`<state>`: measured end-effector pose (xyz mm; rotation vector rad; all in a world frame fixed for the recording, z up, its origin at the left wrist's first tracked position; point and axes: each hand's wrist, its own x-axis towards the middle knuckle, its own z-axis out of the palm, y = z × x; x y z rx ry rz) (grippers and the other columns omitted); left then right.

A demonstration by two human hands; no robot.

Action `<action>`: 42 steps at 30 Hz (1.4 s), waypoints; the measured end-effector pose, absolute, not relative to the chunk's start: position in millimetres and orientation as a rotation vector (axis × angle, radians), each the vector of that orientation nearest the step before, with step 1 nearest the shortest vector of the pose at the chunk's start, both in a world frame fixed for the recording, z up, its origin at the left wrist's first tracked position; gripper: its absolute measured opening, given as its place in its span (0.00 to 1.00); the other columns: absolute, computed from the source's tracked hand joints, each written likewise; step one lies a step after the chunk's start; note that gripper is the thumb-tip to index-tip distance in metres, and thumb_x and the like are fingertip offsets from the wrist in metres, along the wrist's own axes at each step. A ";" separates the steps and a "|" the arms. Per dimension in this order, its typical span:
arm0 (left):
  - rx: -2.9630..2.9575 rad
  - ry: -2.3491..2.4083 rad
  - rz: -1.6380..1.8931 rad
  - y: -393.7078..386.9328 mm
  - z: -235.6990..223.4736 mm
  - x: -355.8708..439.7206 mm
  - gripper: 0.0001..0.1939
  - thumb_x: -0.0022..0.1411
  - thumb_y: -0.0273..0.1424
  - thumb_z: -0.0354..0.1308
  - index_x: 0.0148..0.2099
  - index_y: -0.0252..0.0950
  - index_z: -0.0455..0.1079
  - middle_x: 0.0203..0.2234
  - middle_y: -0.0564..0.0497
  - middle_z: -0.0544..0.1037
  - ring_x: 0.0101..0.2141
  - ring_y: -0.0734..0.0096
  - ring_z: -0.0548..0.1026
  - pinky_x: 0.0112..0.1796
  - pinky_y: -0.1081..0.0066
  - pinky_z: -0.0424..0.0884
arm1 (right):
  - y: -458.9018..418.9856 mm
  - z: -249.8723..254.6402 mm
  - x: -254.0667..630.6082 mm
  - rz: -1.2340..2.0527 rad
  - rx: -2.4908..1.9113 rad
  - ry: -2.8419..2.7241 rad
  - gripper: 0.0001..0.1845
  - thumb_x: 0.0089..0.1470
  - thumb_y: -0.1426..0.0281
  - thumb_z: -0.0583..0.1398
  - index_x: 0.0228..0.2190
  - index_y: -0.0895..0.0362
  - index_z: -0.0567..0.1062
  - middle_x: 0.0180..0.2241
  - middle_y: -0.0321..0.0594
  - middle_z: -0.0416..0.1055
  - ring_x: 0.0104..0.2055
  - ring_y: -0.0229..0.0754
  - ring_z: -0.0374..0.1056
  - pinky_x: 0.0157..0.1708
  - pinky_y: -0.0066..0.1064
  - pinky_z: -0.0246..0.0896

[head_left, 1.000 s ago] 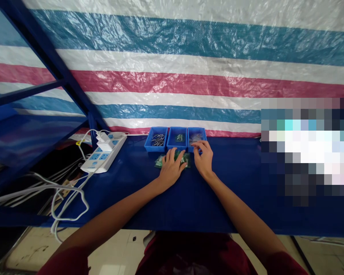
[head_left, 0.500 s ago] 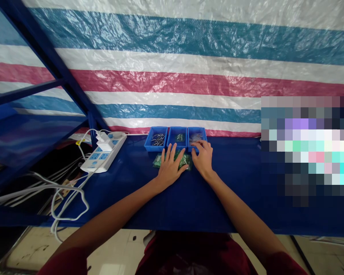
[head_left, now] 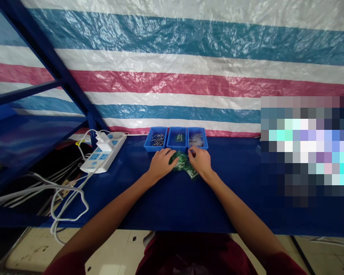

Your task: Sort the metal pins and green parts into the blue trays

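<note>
Green packets (head_left: 181, 160), between left hand (head_left: 161, 163) and right hand (head_left: 201, 162), on tabletop (head_left: 172, 208)

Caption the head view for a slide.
Left hand and right hand at green packets on a blue table, just before three small blue bins.

A loose cluster of small, shiny, see-through green packets (head_left: 181, 159) is heaped flat and crumpled on the blue worktop (head_left: 172, 206), just to the near side of three blue trays (head_left: 177, 148). Its left edge is overlapped by the left hand (head_left: 160, 164). Pale streaks are shown at the near right, where one packet is angled outward.
</note>
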<state>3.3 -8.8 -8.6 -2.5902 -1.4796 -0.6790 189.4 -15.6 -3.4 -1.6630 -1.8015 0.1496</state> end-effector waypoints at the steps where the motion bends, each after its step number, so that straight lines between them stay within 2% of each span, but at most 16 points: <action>1: -2.604 -1.465 -0.627 -8.4 -9.8 3.2 0.20 0.67 0.41 0.48 0.53 0.37 0.71 0.46 0.43 0.76 0.46 0.56 0.72 0.46 0.61 0.65 | -15.7 -1.3 189.7 0.156 -1.692 -1.812 0.09 0.55 0.71 0.55 0.29 0.53 0.76 0.24 0.38 0.73 0.29 0.42 0.69 0.28 0.29 0.55; 4: -2.618 -1.462 -0.514 -8.6 -11.1 3.0 0.22 0.67 0.43 0.47 0.56 0.37 0.69 0.47 0.42 0.76 0.46 0.55 0.72 0.45 0.59 0.65 | -15.3 7.3 196.9 0.208 -1.789 -1.896 0.06 0.53 0.69 0.58 0.27 0.53 0.75 0.24 0.39 0.73 0.29 0.44 0.69 0.28 0.30 0.54; 6: -2.640 -1.470 -0.452 -8.8 -9.5 2.0 0.22 0.67 0.44 0.47 0.56 0.38 0.69 0.47 0.43 0.76 0.45 0.55 0.73 0.45 0.60 0.66 | -16.1 14.2 205.9 0.287 -1.831 -2.041 0.07 0.51 0.64 0.62 0.25 0.53 0.75 0.25 0.41 0.73 0.31 0.46 0.69 0.27 0.31 0.54; 8: -2.663 -1.481 -0.397 -8.5 -7.2 0.5 0.22 0.67 0.44 0.46 0.55 0.38 0.70 0.47 0.44 0.76 0.44 0.55 0.73 0.44 0.60 0.66 | -18.6 20.2 214.9 0.436 -1.798 -2.229 0.14 0.42 0.59 0.68 0.30 0.52 0.76 0.28 0.41 0.74 0.32 0.47 0.69 0.27 0.30 0.53; 10: -2.675 -1.498 -0.355 -8.1 -5.3 -0.8 0.23 0.67 0.45 0.46 0.55 0.39 0.70 0.47 0.44 0.76 0.45 0.54 0.73 0.45 0.59 0.66 | -21.9 24.0 220.6 0.541 -1.780 -2.336 0.26 0.32 0.59 0.73 0.36 0.52 0.76 0.28 0.40 0.73 0.30 0.46 0.69 0.26 0.29 0.53; 11: -2.678 -1.508 -0.338 -7.9 -4.7 -1.2 0.23 0.67 0.45 0.46 0.56 0.39 0.69 0.48 0.44 0.76 0.45 0.54 0.73 0.45 0.59 0.66 | -23.2 24.8 221.7 0.578 -1.780 -2.359 0.29 0.30 0.60 0.73 0.38 0.52 0.75 0.28 0.38 0.72 0.28 0.45 0.68 0.25 0.29 0.52; 15: -2.707 -1.525 -0.301 -7.3 -3.4 -2.3 0.23 0.67 0.45 0.47 0.58 0.39 0.67 0.52 0.44 0.74 0.49 0.51 0.71 0.47 0.56 0.65 | -22.9 21.6 217.8 0.679 -1.743 -2.391 0.26 0.37 0.65 0.72 0.40 0.52 0.72 0.23 0.34 0.71 0.24 0.41 0.67 0.25 0.28 0.51; 21: -2.736 -1.522 -0.310 -5.1 -5.5 -5.2 0.23 0.67 0.44 0.48 0.57 0.39 0.67 0.50 0.44 0.76 0.48 0.52 0.71 0.47 0.56 0.64 | -14.9 10.8 212.2 0.472 -1.639 -2.385 0.26 0.40 0.69 0.70 0.43 0.54 0.71 0.30 0.37 0.72 0.34 0.45 0.69 0.28 0.28 0.51; 26: -2.667 -1.430 -0.557 -4.3 -1.2 -6.1 0.20 0.66 0.44 0.51 0.50 0.37 0.72 0.44 0.44 0.78 0.45 0.56 0.73 0.46 0.60 0.65 | -17.0 16.9 210.9 0.470 -1.658 -2.345 0.24 0.42 0.69 0.69 0.43 0.55 0.72 0.33 0.38 0.73 0.35 0.43 0.68 0.28 0.27 0.51; 30: -2.414 -1.443 -0.801 -0.4 7.3 -11.4 0.16 0.68 0.36 0.48 0.48 0.36 0.73 0.44 0.44 0.78 0.45 0.58 0.73 0.46 0.61 0.64 | -19.3 29.5 207.6 0.440 -1.669 -2.244 0.15 0.49 0.71 0.63 0.41 0.55 0.73 0.33 0.38 0.74 0.36 0.42 0.69 0.30 0.27 0.53; 35: -2.215 -1.585 -0.791 11.5 -1.2 -23.2 0.16 0.68 0.33 0.47 0.53 0.36 0.71 0.49 0.42 0.76 0.52 0.53 0.69 0.48 0.57 0.62 | -17.4 29.5 202.7 0.339 -1.801 -2.011 0.23 0.58 0.68 0.56 0.55 0.59 0.66 0.34 0.41 0.76 0.40 0.45 0.70 0.37 0.30 0.59; 38: -2.313 -1.586 -0.729 17.8 -11.7 -27.0 0.16 0.69 0.31 0.46 0.52 0.36 0.72 0.47 0.43 0.77 0.51 0.56 0.71 0.50 0.58 0.62 | -15.0 22.9 200.8 0.318 -1.912 -1.990 0.23 0.59 0.67 0.54 0.55 0.60 0.67 0.40 0.46 0.75 0.45 0.48 0.70 0.40 0.32 0.61; 42: -2.436 -1.561 -0.718 24.4 -19.1 -29.6 0.18 0.68 0.26 0.43 0.53 0.34 0.71 0.47 0.43 0.77 0.51 0.59 0.72 0.53 0.58 0.61 | -13.5 17.3 199.5 0.316 -1.887 -2.013 0.23 0.59 0.67 0.55 0.54 0.60 0.68 0.44 0.48 0.74 0.47 0.48 0.69 0.43 0.33 0.62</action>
